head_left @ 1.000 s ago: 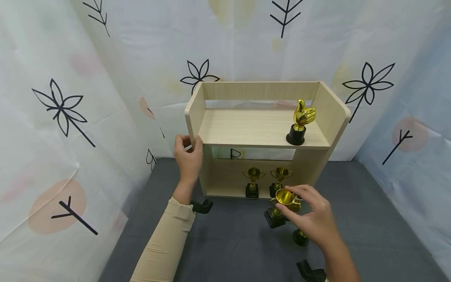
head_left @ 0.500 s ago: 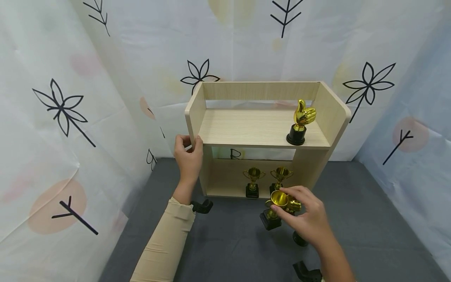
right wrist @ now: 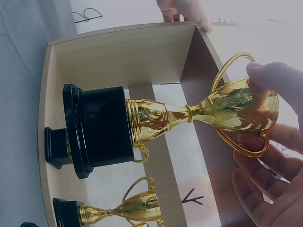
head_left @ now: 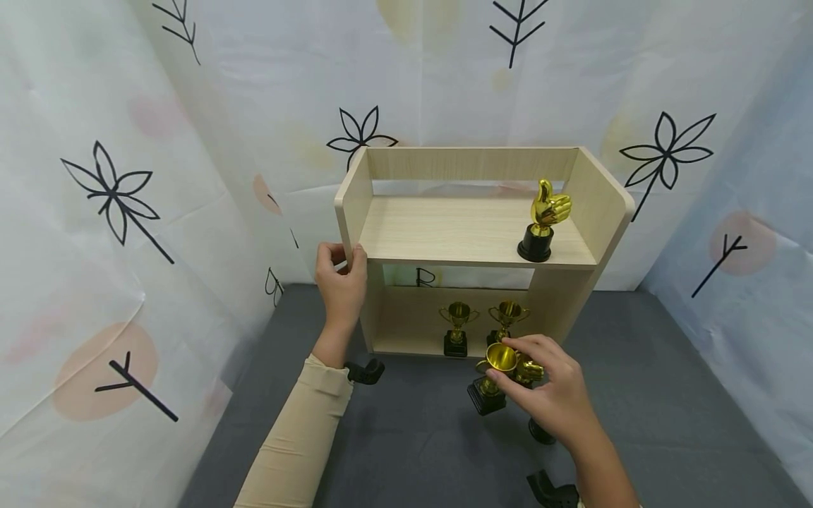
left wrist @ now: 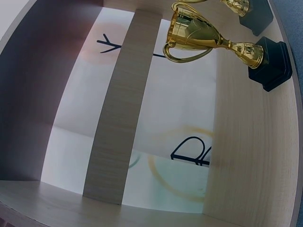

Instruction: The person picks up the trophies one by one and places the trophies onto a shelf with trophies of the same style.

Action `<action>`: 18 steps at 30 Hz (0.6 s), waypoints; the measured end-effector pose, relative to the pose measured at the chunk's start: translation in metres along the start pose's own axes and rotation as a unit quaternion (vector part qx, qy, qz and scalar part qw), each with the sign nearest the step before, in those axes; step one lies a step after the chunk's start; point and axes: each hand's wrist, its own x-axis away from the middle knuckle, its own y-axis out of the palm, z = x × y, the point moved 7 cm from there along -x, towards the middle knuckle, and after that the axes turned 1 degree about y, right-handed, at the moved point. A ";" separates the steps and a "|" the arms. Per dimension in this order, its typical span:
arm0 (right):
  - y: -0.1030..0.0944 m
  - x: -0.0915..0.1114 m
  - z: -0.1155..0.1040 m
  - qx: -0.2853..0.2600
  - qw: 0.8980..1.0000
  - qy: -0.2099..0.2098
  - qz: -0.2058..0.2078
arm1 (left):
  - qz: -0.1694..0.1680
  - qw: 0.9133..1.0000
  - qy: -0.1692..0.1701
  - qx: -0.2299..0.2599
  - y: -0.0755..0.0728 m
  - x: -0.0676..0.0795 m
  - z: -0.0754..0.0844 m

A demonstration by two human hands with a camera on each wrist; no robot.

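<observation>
My left hand grips the front edge of the left side panel of a pale wooden shelf. With thumb and fingers, my right hand pinches the bowl of a gold trophy cup with two handles and a black square base. The cup is tilted in front of the lower compartment. Inside that compartment stand two similar trophy cups, one near the middle and another to its right. The left wrist view shows one of these cups up close.
A gold thumbs-up trophy stands at the right of the upper shelf board. Behind my right hand, another gold trophy with a round black base is partly hidden on the grey tabletop. Patterned white cloth surrounds the table.
My right hand has shifted slightly left with the trophy cup, then nearly stopped. My left hand keeps its place on the shelf.
</observation>
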 end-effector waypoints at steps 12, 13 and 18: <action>0.004 0.001 0.001 0.011 1.000 0.003 -0.007 | -0.004 1.000 0.001 0.009 -0.002 0.007 0.033; 0.005 0.002 0.001 0.011 1.000 0.004 -0.008 | -0.004 1.000 0.002 0.010 -0.002 0.007 0.034; 0.009 0.003 0.002 0.013 1.000 0.007 -0.011 | -0.004 1.000 0.002 0.014 -0.001 0.007 0.034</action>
